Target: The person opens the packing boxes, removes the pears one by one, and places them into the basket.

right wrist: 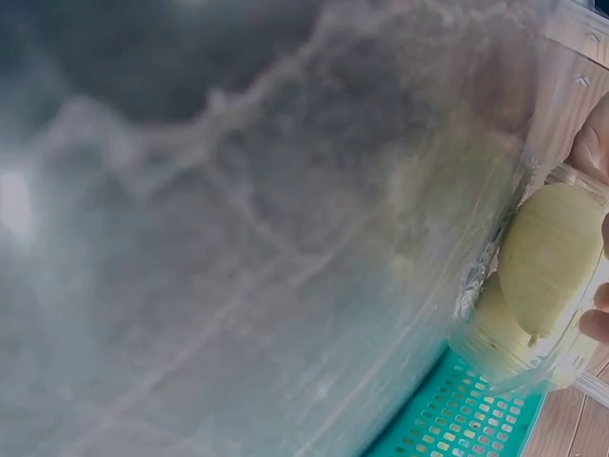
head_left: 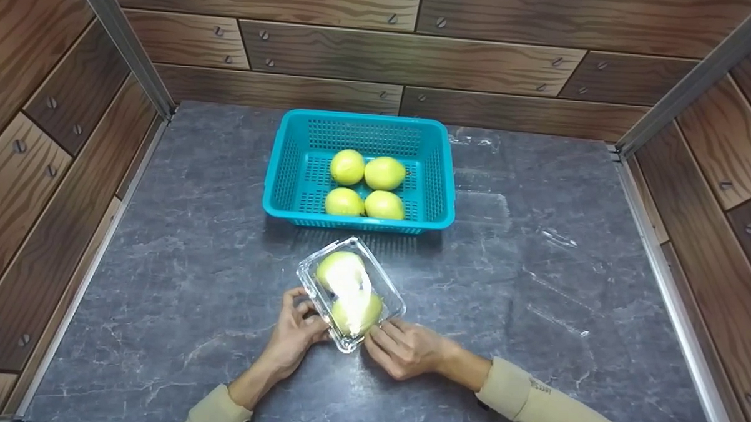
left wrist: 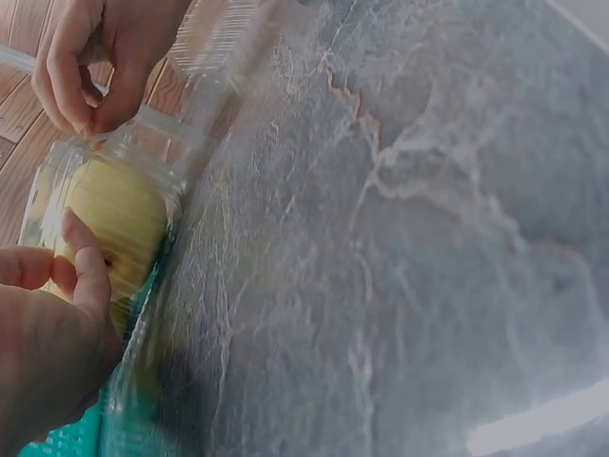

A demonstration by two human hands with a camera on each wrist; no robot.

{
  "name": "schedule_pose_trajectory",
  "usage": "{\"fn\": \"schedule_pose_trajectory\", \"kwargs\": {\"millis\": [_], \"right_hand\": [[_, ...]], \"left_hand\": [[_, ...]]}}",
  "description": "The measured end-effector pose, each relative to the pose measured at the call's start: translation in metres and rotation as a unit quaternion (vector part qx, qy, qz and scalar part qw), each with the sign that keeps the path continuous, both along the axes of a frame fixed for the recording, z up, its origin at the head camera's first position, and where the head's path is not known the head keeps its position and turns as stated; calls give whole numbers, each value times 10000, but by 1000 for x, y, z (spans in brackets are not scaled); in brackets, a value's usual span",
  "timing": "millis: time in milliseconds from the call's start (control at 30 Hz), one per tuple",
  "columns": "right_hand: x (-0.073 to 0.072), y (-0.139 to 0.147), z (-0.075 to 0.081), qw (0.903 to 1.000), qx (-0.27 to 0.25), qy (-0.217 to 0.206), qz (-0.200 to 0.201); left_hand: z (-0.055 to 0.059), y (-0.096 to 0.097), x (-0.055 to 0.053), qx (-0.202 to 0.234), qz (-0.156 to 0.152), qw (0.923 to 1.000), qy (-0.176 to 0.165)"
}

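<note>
A clear plastic clamshell box (head_left: 386, 274) lies slantwise in front of the basket, its cover over two yellow-green fruits (head_left: 339, 269). Glare hides part of the fruits in the head view. My left hand (head_left: 293, 333) holds the box at its lower left side, thumb and fingers bent about the edge. At the lower right edge, near the front corner, my right hand (head_left: 408, 349) pinches the rim with curled fingers. Through the box wall in the right wrist view, one fruit (right wrist: 552, 252) shows a short stem.
Beyond the box stands a teal perforated basket (head_left: 277, 170) with several more yellow-green fruits (head_left: 385, 173). Clear plastic pieces (head_left: 485, 208), hard to make out, lie on the dark marbled tabletop (head_left: 193, 248) to the right. Wood-patterned walls (head_left: 412, 56) enclose the back and sides.
</note>
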State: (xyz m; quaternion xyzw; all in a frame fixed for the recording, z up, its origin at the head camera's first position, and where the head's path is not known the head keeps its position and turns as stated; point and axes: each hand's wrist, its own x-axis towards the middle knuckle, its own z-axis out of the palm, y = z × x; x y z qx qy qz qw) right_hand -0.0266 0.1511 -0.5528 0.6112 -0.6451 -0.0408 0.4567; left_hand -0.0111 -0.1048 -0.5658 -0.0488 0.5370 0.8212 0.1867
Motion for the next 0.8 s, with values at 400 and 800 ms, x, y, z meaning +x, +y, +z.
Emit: {"fn": "schedule_pose_trajectory", "kwargs": {"millis": [400, 800], "right_hand": [[-8, 1, 3, 9990, -206, 34, 385], [-20, 1, 34, 9774, -1928, -687, 530]], "left_hand": [[1, 3, -1, -287, -45, 9996, -12], [2, -2, -3, -541, -58, 9984, -154]]}}
